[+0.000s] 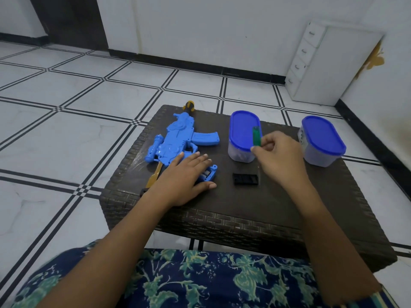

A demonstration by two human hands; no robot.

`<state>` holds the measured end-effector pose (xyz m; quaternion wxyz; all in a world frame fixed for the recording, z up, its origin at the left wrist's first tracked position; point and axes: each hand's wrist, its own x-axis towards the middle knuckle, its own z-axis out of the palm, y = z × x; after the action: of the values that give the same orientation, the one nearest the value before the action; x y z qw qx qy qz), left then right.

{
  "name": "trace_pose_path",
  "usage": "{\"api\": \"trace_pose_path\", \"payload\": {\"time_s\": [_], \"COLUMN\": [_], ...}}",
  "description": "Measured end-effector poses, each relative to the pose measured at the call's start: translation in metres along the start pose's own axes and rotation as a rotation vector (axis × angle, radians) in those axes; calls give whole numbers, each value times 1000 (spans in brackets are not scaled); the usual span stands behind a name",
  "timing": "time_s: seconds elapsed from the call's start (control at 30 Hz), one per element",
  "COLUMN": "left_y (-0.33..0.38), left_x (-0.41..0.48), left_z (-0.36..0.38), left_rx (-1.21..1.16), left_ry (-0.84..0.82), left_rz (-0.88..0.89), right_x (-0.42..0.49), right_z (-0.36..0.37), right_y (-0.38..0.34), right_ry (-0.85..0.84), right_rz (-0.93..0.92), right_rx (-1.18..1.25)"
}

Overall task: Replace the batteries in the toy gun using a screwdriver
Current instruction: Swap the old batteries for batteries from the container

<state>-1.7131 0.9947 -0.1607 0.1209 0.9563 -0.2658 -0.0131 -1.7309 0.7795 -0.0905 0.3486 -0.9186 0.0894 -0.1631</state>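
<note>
Pinching the green screwdriver (256, 136) upright, the right hand (278, 156) hovers beside a tub (242, 121). The left hand (185, 176), fingers straight, presses the gun (178, 138) onto the worktop (222, 207). A careless wrist could sweep the loose cover (246, 179) off.

left hand (184, 176): noted palm down, fingers straight and slightly spread, laid flat on the rear of the gun (175, 138); the thumb is extended to the right. the left forearm is stretched forward from the lower left. right hand (278, 156): fingers are curled; a green tool (256, 135) is pinched upright between thumb and forefinger. the right forearm is extended forward from the lower right. both forearms are bare.
</note>
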Motion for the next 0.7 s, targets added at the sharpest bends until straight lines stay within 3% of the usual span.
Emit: {"api": "trace_pose_path", "payload": {"time_s": [0.13,0.43,0.7], "left_y": [1,11,7], "left_x": [1,-1,-1], "left_z": [2,3,13], "left_rx": [5,35,70], "left_ry": [26,66,83], "left_rz": [-29,-84,-30], "right_x": [-11,-11,-15], "right_z": [15,46,51], "right_y": [-24,-16,-24], "right_ry": [-29,-9,-62], "right_rz": [19,-202,-379], "right_rx": [567,480,357]}}
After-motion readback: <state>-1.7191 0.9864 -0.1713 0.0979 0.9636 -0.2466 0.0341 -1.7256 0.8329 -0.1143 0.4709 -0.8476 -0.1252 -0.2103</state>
